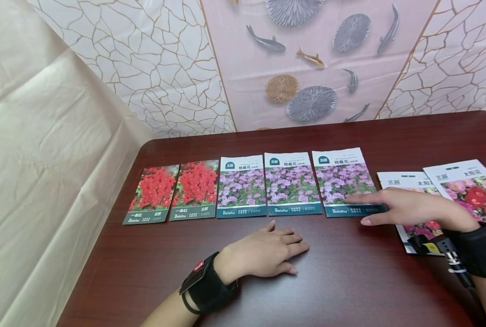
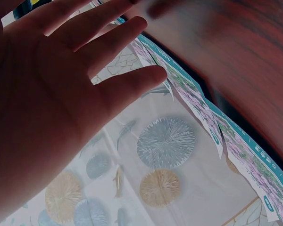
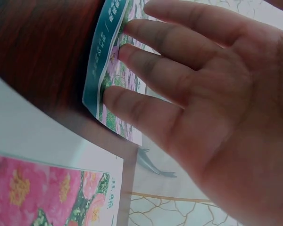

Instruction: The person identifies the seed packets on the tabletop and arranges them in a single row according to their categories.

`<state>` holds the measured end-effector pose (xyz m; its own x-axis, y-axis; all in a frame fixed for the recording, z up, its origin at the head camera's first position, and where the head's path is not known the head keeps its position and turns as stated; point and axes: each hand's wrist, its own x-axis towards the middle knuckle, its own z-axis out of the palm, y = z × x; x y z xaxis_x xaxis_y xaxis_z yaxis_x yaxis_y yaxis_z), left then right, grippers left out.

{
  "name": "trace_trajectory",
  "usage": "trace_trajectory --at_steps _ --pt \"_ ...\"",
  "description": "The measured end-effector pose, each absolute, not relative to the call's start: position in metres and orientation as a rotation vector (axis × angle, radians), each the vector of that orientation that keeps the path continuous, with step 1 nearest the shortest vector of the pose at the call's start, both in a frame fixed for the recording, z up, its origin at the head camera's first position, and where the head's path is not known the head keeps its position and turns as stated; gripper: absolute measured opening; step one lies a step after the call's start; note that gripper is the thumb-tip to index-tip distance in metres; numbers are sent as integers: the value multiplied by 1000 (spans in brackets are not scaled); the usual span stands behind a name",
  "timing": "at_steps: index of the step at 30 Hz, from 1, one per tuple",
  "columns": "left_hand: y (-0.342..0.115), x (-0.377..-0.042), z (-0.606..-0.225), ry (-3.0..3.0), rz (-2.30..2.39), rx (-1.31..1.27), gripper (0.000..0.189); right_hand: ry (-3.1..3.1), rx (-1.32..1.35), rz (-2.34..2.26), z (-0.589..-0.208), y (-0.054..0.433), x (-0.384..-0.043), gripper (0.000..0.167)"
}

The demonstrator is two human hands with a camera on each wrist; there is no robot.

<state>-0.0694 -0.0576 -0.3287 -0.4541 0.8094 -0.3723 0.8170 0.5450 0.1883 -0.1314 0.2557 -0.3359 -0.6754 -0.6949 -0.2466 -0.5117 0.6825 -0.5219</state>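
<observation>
Five flower seed packets lie in a row on the dark table [image 1: 332, 290]. Two at the left carry red flowers: the outer red-flower packet [image 1: 153, 188] and its neighbour [image 1: 195, 182]. Three purple-flower packets follow: the first [image 1: 241, 184], a middle one [image 1: 292, 182] and the rightmost [image 1: 341, 175]. My right hand [image 1: 414, 206] rests its straight fingertips on the lower part of the rightmost purple packet. My left hand [image 1: 263, 252], palm down with fingers spread, is just in front of the middle purple packets and holds nothing.
At the right, a pink-flower packet [image 1: 406, 179] lies partly under another multicoloured-flower packet [image 1: 457, 175], with my right wrist above them. A black strap with a cable [image 1: 453, 263] is on that wrist. Patterned cloth [image 1: 177, 68] hangs behind, pale cloth [image 1: 55, 181] at left.
</observation>
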Motion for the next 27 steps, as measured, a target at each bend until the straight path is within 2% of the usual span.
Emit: trace_trajectory --at_steps 13,19,27 --pt "-58 -69 -330 2358 -32 1314 54 2506 -895 -617 -339 249 -132 57" --pt "-59 -71 -329 2378 -32 1331 54 2609 -920 -642 -336 251 -132 50" --pt "-65 -75 -322 2436 -10 1341 53 2732 -802 -696 -326 264 -134 44"
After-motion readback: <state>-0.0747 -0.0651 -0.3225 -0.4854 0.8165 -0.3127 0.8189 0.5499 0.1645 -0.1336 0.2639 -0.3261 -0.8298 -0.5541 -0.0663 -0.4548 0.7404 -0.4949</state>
